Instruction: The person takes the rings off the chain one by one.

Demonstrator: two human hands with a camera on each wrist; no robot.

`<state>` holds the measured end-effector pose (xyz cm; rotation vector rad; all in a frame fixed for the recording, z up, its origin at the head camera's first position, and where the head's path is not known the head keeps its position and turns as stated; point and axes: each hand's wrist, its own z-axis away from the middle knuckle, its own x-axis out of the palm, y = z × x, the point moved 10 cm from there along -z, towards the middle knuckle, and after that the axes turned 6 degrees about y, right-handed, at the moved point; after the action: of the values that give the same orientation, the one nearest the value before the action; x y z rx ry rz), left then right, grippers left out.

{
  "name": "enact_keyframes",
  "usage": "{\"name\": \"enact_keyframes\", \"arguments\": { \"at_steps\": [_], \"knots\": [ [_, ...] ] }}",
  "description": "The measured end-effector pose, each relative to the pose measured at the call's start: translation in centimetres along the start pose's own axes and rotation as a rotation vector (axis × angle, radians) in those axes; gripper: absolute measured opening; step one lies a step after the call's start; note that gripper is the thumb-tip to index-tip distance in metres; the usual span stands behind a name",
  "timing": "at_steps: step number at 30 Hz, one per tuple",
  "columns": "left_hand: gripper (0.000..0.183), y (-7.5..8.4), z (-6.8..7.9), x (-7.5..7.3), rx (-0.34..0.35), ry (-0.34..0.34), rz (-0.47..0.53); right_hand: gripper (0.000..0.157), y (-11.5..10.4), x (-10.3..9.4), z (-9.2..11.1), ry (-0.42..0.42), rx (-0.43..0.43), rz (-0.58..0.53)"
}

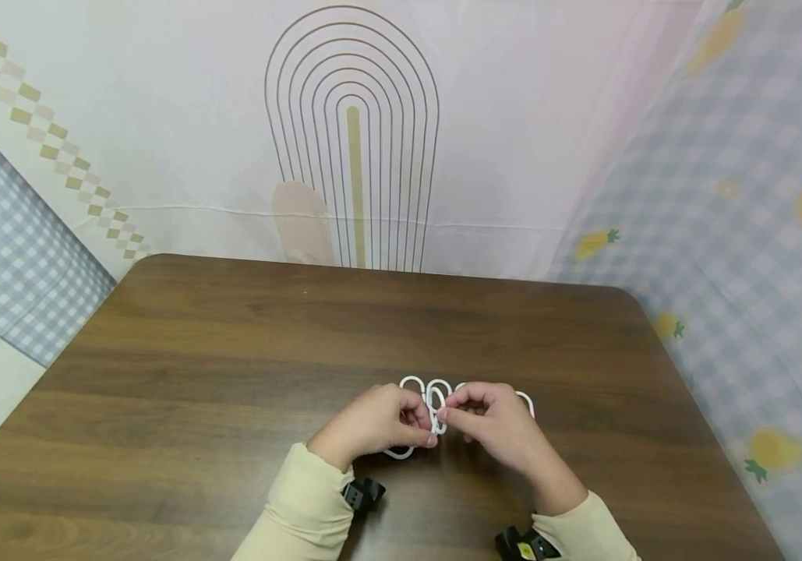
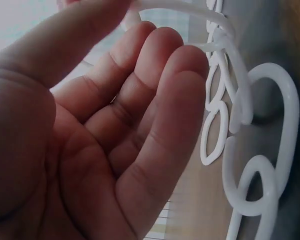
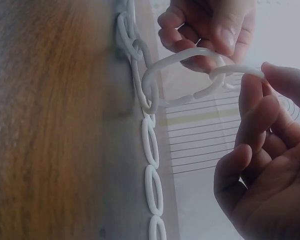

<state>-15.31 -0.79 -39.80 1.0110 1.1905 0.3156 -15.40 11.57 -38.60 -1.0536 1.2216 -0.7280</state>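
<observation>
A white plastic chain [image 3: 151, 142] of oval links lies on the wooden table, partly hidden by the hands in the head view. My left hand [image 1: 390, 419] pinches one raised link [image 3: 177, 59] between thumb and fingers at its upper end. Hooked through that one is a second link [image 3: 237, 69], whose far end my right hand [image 1: 495, 425] pinches between thumb and forefinger. A narrow gap shows in the lower side of the raised link. In the left wrist view, the other fingers [image 2: 165, 115] of my left hand curl loosely beside the chain.
The brown wooden table [image 1: 232, 351] has rounded far corners. Behind it hangs a pale cloth [image 1: 513, 140] with an arch pattern, and a checked cloth [image 1: 737, 273] with pineapples runs along the right side. More links [image 2: 217, 132] lie flat on the table beyond the hands.
</observation>
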Motion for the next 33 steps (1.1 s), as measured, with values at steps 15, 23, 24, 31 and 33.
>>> {"name": "enact_keyframes", "arguments": {
  "at_steps": [15,23,24,31,33],
  "knots": [
    [0.014,0.1,0.2,-0.4,0.046,-0.02,-0.045,0.013,0.4,0.0,-0.2,-0.008,0.017,0.002],
    [0.012,-0.1,0.4,-0.3,0.043,-0.055,0.0,0.012,0.7,0.1,-0.3,-0.022,0.01,0.016],
    [0.012,-0.1,0.4,-0.4,0.043,-0.056,0.007,0.013,0.8,0.0,-0.3,-0.023,0.011,0.02],
    [0.011,-0.3,0.6,-0.6,0.039,-0.057,0.032,0.016,1.5,0.0,-0.5,-0.022,0.045,0.05],
    [0.01,-0.4,0.6,-0.7,0.035,-0.06,0.039,0.017,1.6,-0.1,-0.5,-0.017,0.053,0.066]
  ]
}}
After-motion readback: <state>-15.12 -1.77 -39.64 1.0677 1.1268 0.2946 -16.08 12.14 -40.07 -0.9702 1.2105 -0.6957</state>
